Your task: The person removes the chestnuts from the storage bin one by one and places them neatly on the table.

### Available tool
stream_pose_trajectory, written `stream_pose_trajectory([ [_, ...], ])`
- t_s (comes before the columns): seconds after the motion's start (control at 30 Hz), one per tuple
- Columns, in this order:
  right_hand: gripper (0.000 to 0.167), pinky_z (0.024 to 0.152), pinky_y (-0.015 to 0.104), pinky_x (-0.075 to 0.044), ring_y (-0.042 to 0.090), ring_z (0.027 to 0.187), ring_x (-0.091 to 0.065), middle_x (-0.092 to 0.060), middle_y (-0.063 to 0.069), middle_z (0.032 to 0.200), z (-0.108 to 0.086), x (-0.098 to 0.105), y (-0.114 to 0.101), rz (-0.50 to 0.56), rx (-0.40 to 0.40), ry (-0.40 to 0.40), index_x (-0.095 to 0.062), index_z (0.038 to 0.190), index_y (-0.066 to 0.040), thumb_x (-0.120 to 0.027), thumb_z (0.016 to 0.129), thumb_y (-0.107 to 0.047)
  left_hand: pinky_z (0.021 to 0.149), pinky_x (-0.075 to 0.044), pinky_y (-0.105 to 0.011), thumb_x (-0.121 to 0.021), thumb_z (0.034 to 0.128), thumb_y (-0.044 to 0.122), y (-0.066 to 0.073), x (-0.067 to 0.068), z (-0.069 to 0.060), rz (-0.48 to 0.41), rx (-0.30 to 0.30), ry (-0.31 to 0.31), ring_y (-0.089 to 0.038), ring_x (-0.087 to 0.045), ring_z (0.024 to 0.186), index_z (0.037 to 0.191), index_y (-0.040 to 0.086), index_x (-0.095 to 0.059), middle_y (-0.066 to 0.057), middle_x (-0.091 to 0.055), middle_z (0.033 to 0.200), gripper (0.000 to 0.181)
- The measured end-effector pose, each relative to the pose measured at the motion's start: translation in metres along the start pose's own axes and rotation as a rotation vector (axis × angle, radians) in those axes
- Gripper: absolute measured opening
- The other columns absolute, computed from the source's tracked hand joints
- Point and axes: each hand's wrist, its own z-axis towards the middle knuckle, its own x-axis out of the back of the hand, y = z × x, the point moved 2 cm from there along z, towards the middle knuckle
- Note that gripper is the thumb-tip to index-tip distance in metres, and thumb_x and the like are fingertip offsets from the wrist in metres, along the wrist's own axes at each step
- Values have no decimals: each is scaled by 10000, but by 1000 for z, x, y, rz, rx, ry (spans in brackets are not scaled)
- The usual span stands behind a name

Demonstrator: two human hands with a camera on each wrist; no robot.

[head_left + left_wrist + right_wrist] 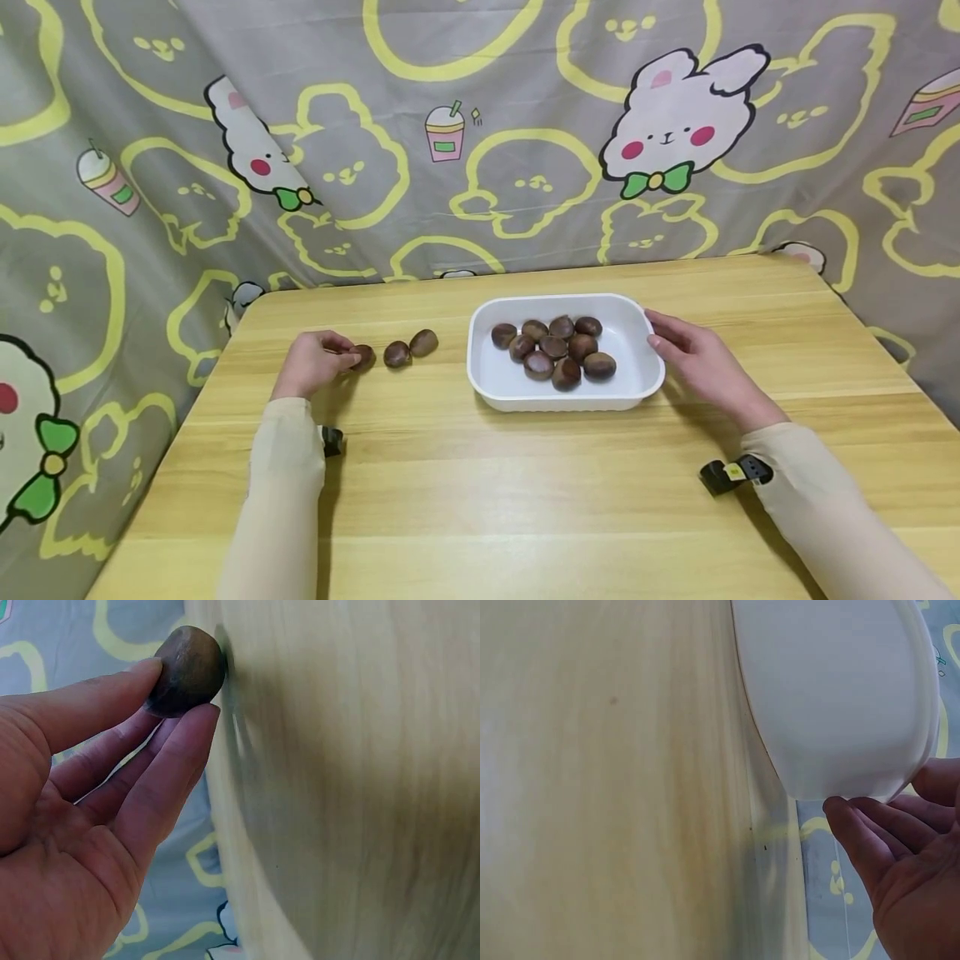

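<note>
My left hand (pixel 311 365) pinches a brown chestnut (pixel 363 358) between thumb and fingers, at or just above the table; the left wrist view shows the chestnut (pixel 187 671) at the fingertips of the hand (pixel 97 787). Just right of it, two more chestnuts (pixel 397 354) (pixel 423 342) lie side by side on the wood. A white tray (pixel 555 403) holds several chestnuts (pixel 553 347). At the tray's right end, my right hand (pixel 705 367) touches the rim with its fingers and thumb. In the right wrist view the fingers of that hand (pixel 907 847) rest against the tray's end wall (pixel 840 776).
The wooden table (pixel 480 500) reaches back to a grey curtain (pixel 525 108) with yellow outlines and cartoon rabbits. The curtain also hangs along the left side. A dark strap device (pixel 735 473) sits on the right wrist.
</note>
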Motion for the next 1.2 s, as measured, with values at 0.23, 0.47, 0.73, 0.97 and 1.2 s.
stream_pose_trajectory([
  [0.23, 494, 898, 82, -385, 410, 1262, -472, -471, 291, 1392, 1, -2, 2, 15, 17, 4, -384, 1468, 45, -495, 1048, -191, 698, -491, -334, -664, 936, 133, -2, -2, 1, -26, 38, -25, -263, -590, 848, 1115, -30, -646, -166, -639, 1017, 243],
  [0.47, 486, 860, 37, -359, 425, 1257, -470, -468, 308, 1385, 3, -2, 5, 19, 22, 4, -377, 1462, 66, -489, 1049, -163, 717, -501, -330, -662, 938, 134, -1, -4, 1, -31, 38, -45, -251, -632, 832, 1157, -55, -630, -183, -641, 1042, 291],
  [0.73, 493, 862, 30, -346, 425, 1268, -460, -455, 305, 1398, 2, -2, 4, 6, 15, 7, -372, 1466, 61, -482, 1053, -184, 772, -477, -387, -645, 957, 210, 0, -1, -1, 11, 33, -52, -290, -635, 863, 1186, -64, -602, -184, -652, 1020, 360],
  [0.97, 499, 872, 38, -351, 427, 1280, -449, -443, 301, 1410, 2, -1, 4, 1, 4, 6, -363, 1476, 48, -481, 1053, -189, 813, -481, -433, -637, 960, 222, 2, 2, -4, 48, 57, -32, -315, -616, 945, 1227, -93, -578, -246, -631, 1120, 417],
  [1.2, 505, 952, 144, -398, 398, 1280, -460, -460, 276, 1411, 1, 0, 4, 2, 4, 12, -382, 1476, 28, -492, 1050, -220, 876, -469, -486, -610, 974, 249, 3, 3, -3, 62, 69, -15, -368, -572, 1048, 1272, -99, -556, -272, -594, 1198, 462],
])
